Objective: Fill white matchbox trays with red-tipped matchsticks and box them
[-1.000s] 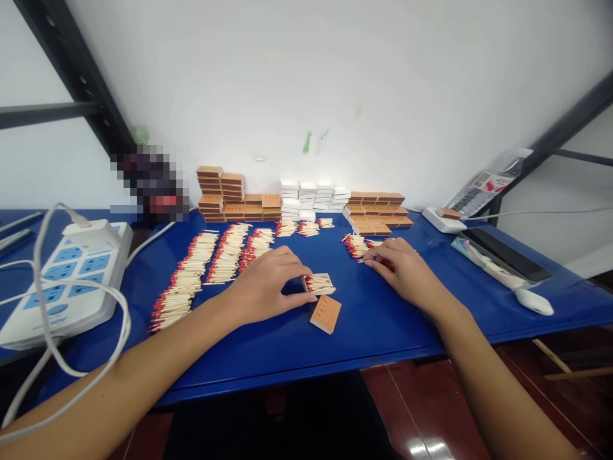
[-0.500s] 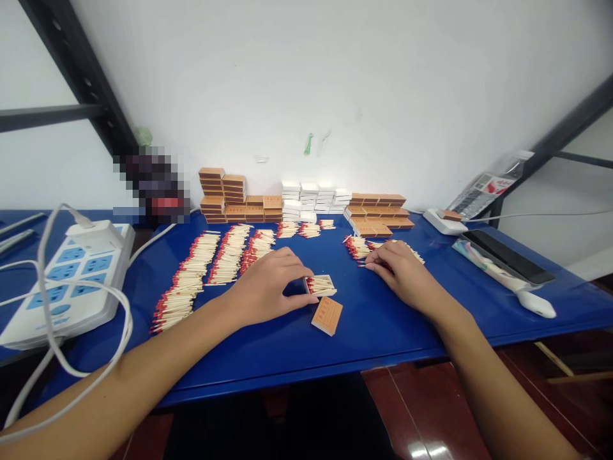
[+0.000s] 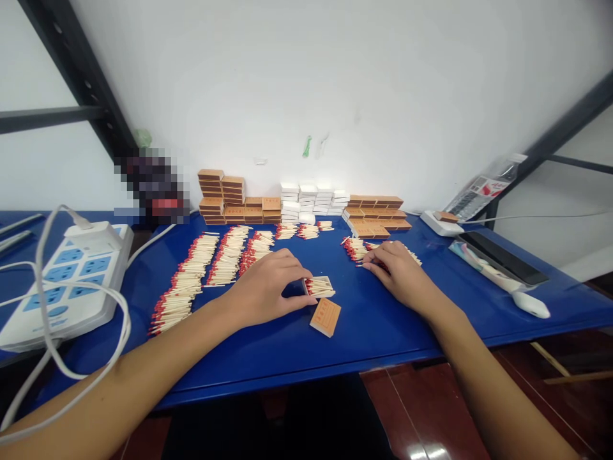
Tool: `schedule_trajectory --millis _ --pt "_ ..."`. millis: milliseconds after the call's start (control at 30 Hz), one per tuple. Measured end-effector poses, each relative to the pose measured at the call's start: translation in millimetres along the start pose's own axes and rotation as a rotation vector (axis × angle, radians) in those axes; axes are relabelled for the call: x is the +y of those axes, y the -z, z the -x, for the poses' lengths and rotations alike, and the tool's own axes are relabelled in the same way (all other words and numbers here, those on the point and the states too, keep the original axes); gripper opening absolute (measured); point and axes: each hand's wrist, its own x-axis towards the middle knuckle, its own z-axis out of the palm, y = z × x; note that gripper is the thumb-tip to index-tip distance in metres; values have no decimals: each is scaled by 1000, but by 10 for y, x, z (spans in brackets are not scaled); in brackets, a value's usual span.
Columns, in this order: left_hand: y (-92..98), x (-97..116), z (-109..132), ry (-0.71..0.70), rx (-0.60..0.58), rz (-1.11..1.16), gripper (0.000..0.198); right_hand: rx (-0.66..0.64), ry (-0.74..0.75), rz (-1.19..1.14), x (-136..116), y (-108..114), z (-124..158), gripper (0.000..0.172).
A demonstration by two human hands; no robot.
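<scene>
Hardly anything has moved since the earlier frame: the head view has shifted a little, while both hands keep nearly the same places. From the head camera, the left hand (image 3: 271,281) is clamped on a small white cardboard tray (image 3: 327,280), thumb at the near side and fingers at the far side of its left end. This tray lies at the middle of a glossy blue table (image 3: 297,364) and contains red-headed wooden matches (image 3: 318,287). Just in front of it, set askew, is an orange-brown cardboard matchbox sleeve (image 3: 326,316) with printing on top. The right hand (image 3: 366,259) has its fingers curled, tips close together, at the edge of a loose pile of red-headed matches (image 3: 354,248); whether a match is pinched there I cannot tell. Left of the tray, three long rows of matches (image 3: 182,281) run along the table, with three small match bundles (image 3: 307,231) behind. Against the white wall (image 3: 306,76) stand brown matchboxes (image 3: 234,199) stacked on the left, white cardboard trays (image 3: 322,198) in the middle, and more brown boxes (image 3: 376,214) on the right. A white power strip with blue sockets (image 3: 103,313) lies far left, a flat black rectangular object (image 3: 502,257) far right.
</scene>
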Motion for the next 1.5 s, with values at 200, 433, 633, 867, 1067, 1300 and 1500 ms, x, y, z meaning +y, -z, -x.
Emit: schedule_trajectory --millis 200,433,633,867,1067,1300,1500 --pt "7 -15 -2 -4 -3 -2 23 5 -4 22 -2 -5 -6 14" --pt "12 -7 -9 8 -16 -5 24 11 1 9 5 -25 -12 15" --pt "13 -5 -6 12 -18 -2 24 -20 15 10 -26 -23 -25 21" --pt "13 -12 -2 21 -10 -5 25 9 -8 -23 -293 50 -63 20" --pt "-5 -22 -3 29 -2 3 26 1 42 -108 -1009 274 -179 13" --pt "-15 -36 -12 19 31 -34 25 -116 152 -32 -1421 216 -301 21" --pt "-19 -70 4 75 64 -47 27 -108 116 -178 -1235 269 -361 18"
